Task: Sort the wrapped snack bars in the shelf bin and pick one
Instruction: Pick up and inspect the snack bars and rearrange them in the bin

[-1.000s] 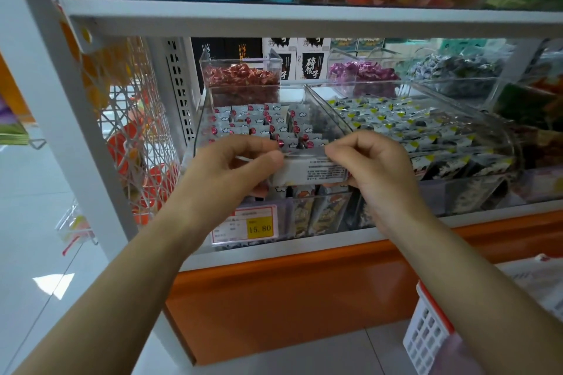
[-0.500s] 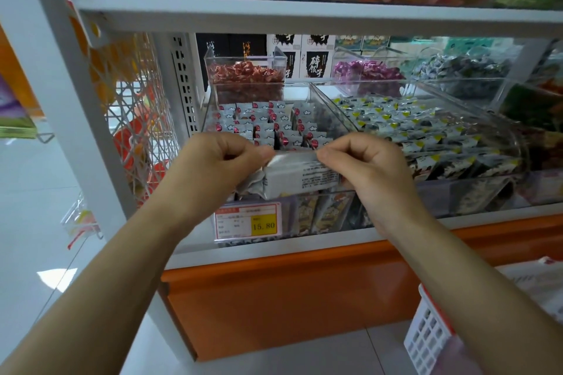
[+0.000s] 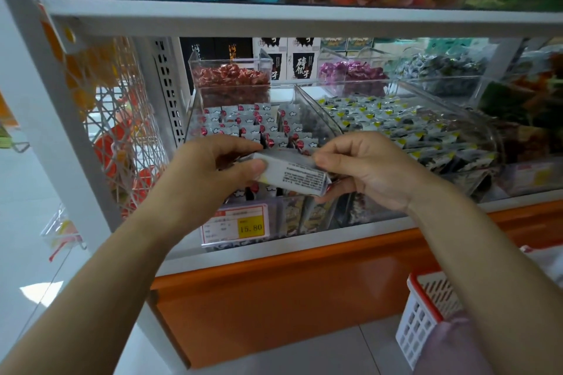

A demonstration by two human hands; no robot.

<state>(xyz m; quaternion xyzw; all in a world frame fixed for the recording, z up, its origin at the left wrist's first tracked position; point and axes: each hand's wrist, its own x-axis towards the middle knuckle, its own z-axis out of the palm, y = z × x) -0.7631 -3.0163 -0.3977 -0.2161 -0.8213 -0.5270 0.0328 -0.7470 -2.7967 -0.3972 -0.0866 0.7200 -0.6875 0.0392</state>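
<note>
At a shop shelf [image 3: 304, 21], over a clear bin [image 3: 315, 114] of wrapped snack bars [image 3: 243, 122], a shopper's left hand [image 3: 210, 173] and right hand [image 3: 371, 173] each pinch one end of a single bar [image 3: 295, 175] above the bin's front; a loose grip on the slick wrapper could drop it back in.

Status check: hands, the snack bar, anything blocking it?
Left hand, right hand: each pinching one end of the snack bar. Bar held over the bin front, print up. Nothing in the way.

Grey-white wrapped bar [image 3: 292, 175]: fine print up, tilted, over front of clear shelf bin [image 3: 320, 116]; matching bars [image 3: 243, 125] upright inside.
</note>
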